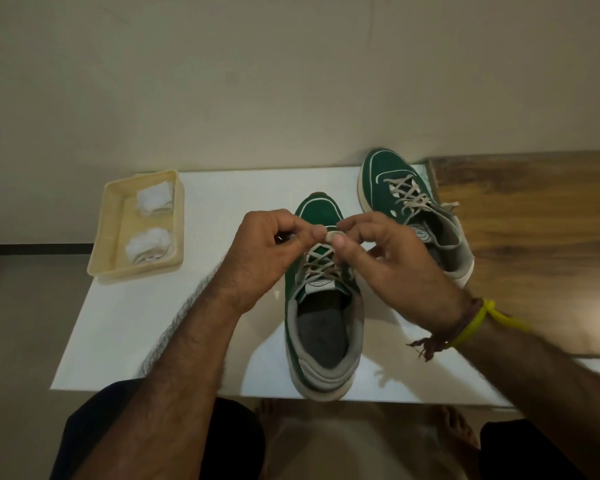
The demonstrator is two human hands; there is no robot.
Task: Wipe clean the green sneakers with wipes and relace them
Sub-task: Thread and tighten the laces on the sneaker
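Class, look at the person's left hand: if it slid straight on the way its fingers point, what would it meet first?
The left hand points right, toward the right hand. It would probably meet that hand's fingertips first, above the near sneaker, where both pinch the lace; depth is uncertain.

The tongue labels (321,282) on both sneakers are too blurred to read.
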